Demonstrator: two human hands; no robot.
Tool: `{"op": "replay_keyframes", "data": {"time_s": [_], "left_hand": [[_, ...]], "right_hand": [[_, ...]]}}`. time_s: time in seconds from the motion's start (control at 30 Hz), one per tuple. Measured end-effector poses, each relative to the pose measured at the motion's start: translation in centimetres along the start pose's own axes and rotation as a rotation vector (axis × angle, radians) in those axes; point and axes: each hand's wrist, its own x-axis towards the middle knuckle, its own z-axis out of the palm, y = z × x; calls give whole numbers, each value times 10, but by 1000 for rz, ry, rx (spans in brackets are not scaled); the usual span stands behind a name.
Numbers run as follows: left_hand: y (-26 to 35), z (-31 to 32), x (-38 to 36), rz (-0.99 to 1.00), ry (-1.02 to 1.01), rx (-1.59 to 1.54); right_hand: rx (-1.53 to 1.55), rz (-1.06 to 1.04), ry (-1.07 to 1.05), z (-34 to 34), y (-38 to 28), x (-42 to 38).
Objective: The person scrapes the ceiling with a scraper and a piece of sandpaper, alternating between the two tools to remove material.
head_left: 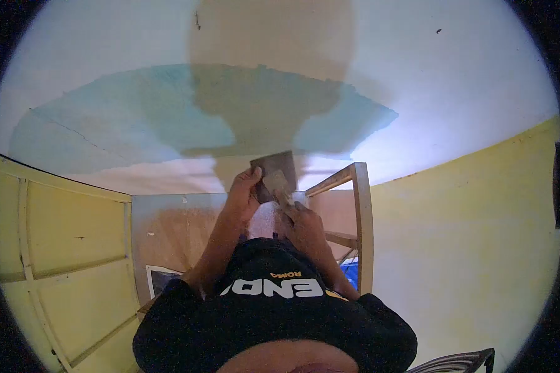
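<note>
My left hand [247,188] grips a dark square plate [284,160] by its left edge, thumb over its face. In my right hand [306,225] is a putty knife [275,181], fingers wrapped round its handle. The putty knife's broad blade lies over the middle of the plate, apparently touching it. Both hands are in front of my chest. Beyond them spreads a pale surface [410,56] with a large blue-green patch [149,99] across it, partly under my shadow.
A wooden frame [363,230] stands upright close to my right arm. Yellow panels with battens [74,230] run along the left, and a yellow wall [454,236] along the right. Something dark and ribbed [457,362] shows at the lower right. A blue item [350,271] sits behind the frame.
</note>
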Motion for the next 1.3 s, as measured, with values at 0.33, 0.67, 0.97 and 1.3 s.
{"op": "replay_keyframes", "data": {"time_s": [0.33, 0.67, 0.97, 1.3], "left_hand": [[17, -18, -6, 243, 118, 583], [10, 9, -5, 132, 59, 48], [55, 16, -26, -105, -360, 837], [50, -21, -25, 78, -11, 681]], "right_hand": [[629, 416, -33, -14, 34, -14], [13, 24, 22, 18, 36, -13], [1356, 240, -610, -9, 75, -20], [1234, 497, 29, -28, 80, -19]]}}
